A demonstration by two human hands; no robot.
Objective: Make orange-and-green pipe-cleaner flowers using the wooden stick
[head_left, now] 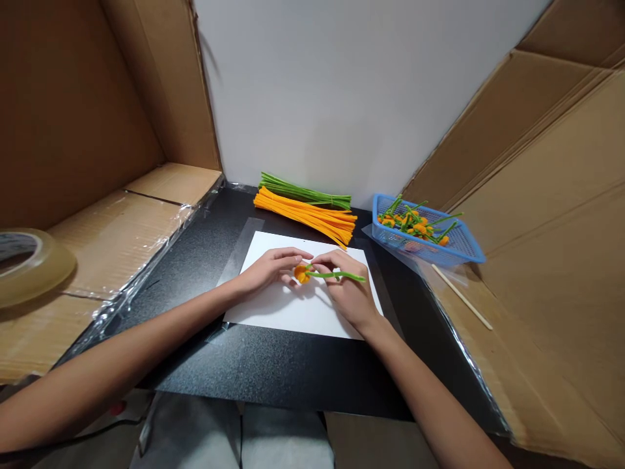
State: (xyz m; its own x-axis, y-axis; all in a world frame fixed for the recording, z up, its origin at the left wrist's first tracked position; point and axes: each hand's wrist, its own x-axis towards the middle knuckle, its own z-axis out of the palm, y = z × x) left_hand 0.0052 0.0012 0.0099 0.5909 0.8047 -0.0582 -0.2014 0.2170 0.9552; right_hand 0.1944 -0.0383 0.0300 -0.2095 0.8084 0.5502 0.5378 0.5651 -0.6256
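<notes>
Bare forearms [122, 365] reach to the left hand [268, 270] and right hand [346, 293], both closed on an orange pipe-cleaner flower [301, 274] and its green stem [336, 276] above white paper [297, 312]; a slackened grip could let the wire spring loose.

A small pipe-cleaner flower [312, 274] is held just above a white sheet of paper [288, 312]. Its fuzzy orange head [301, 274] is a little round lump at the left end. Its thin green stem [339, 276] lies almost flat, runs to the right, and bends a bit. The left hand [271, 270] and right hand [346, 293] pinch it, and their fingers hide some of the head, so its shape is hard to see.
</notes>
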